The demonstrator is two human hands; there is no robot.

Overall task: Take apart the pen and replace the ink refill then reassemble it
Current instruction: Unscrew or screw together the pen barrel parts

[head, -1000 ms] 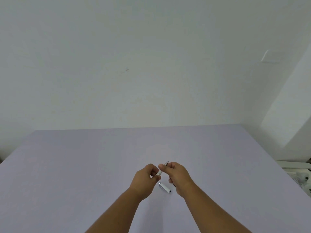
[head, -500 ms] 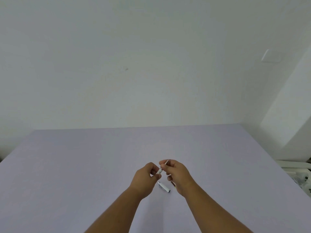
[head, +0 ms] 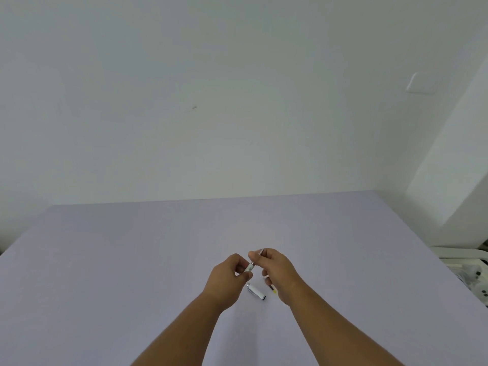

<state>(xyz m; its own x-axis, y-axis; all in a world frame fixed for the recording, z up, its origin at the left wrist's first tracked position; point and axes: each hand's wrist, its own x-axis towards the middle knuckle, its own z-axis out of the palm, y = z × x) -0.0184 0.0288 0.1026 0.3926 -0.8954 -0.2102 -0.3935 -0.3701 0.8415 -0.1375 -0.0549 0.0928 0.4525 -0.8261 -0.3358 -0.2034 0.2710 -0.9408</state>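
My left hand (head: 226, 278) pinches a short white pen barrel (head: 249, 268) that tilts up to the right. My right hand (head: 276, 270) holds the thin refill (head: 261, 251) where it sticks out of the barrel's upper end; its tip shows above my fingers. Both hands hover just above the lilac table (head: 132, 260). A white pen cap (head: 255, 291) with a metal end lies on the table right below my hands. Beside it, partly hidden under my right hand, lies a thin stick with a yellow end (head: 273, 289), perhaps another refill.
A white wall stands behind the table. White objects (head: 472, 276) sit off the table's right edge.
My hands have drawn slightly apart, and more of the thin refill shows between the barrel and my right fingers. The cap on the table has not moved.
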